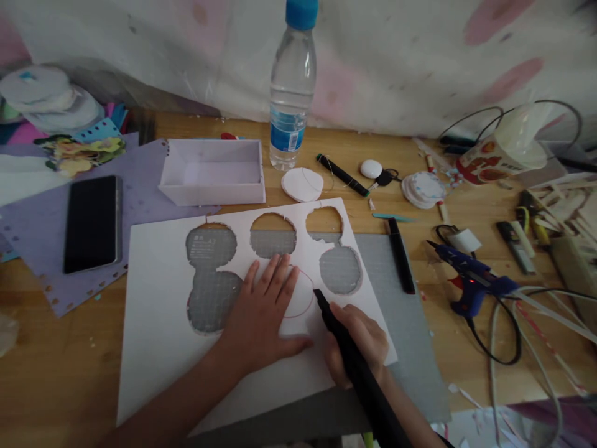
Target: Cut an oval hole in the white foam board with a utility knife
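A white foam-like sheet (161, 323) lies on a grey cutting mat (415, 348), with several rough-edged round holes through which the mat shows. My left hand (261, 311) presses flat on it, fingers spread, partly covering a drawn red circle (310, 302). In my right hand (359, 342) is a long, thick black cutter (345, 348); its narrow tip meets the sheet at the circle's right edge. My fingers wrap round its body, which runs off the bottom of the view.
Behind the sheet stand a white open box (217, 186), a water bottle (293, 93) and stacked white discs (302, 185). A phone (92, 224) lies left. To the right are a black marker (401, 255), a glue gun (476, 274) with its light on, and tangled cables (517, 317).
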